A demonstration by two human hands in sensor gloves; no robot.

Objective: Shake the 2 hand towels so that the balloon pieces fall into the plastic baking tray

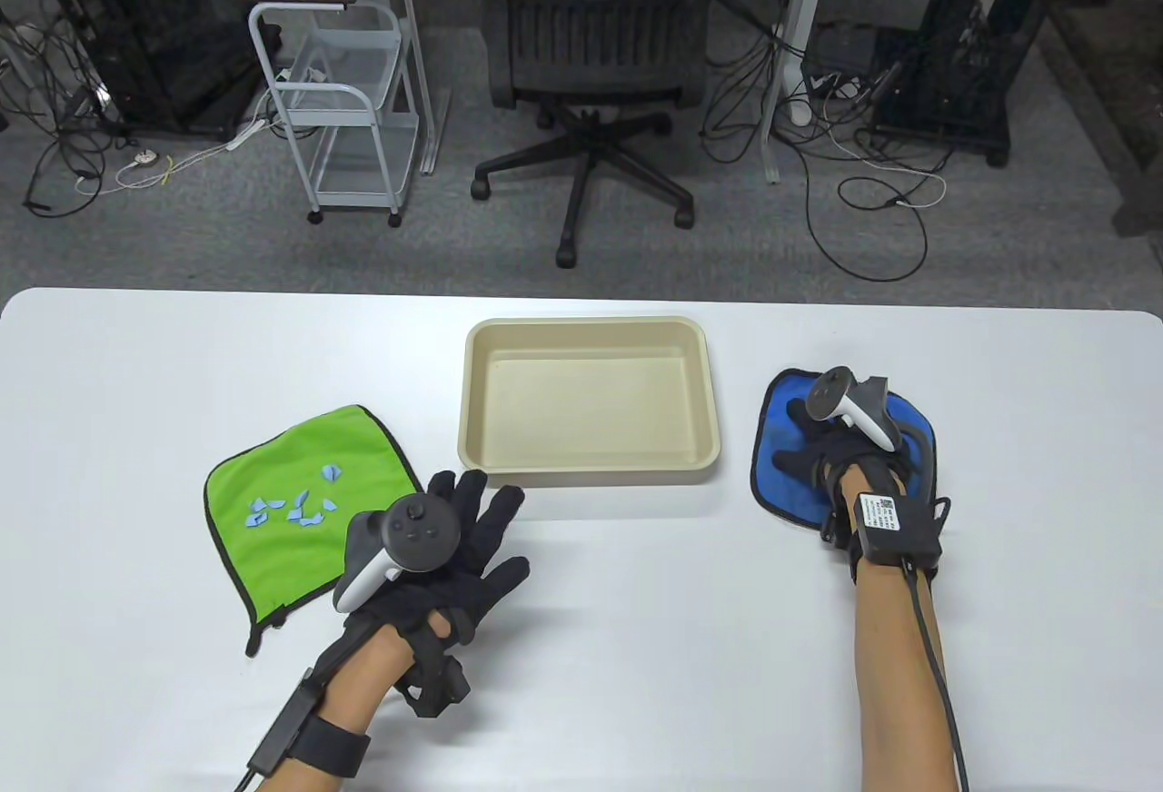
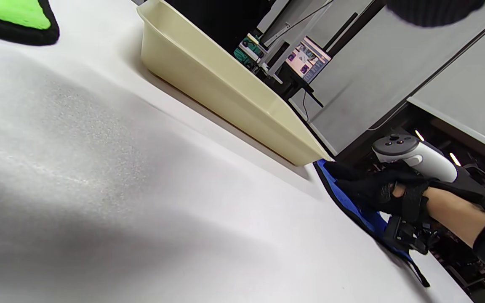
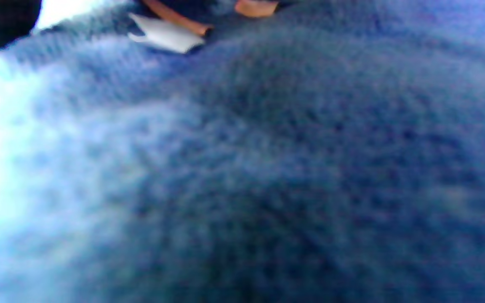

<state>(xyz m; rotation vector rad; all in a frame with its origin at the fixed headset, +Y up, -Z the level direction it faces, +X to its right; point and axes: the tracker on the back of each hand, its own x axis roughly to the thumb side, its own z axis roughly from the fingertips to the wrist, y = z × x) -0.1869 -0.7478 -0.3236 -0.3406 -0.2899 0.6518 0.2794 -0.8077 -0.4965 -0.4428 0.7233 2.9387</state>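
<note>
A green hand towel lies flat at the left, with several light-blue balloon pieces on its middle; one of its corners shows in the left wrist view. An empty beige plastic tray stands at the table's centre. My left hand is open with fingers spread, just right of the green towel and holding nothing. A blue towel lies to the right of the tray. My right hand rests flat on it with fingers spread. Blurred blue fabric fills the right wrist view, with white and orange scraps at the top.
The white table runs wide around the towels and the tray. Beyond its far edge stand an office chair, a white cart and cables on the floor.
</note>
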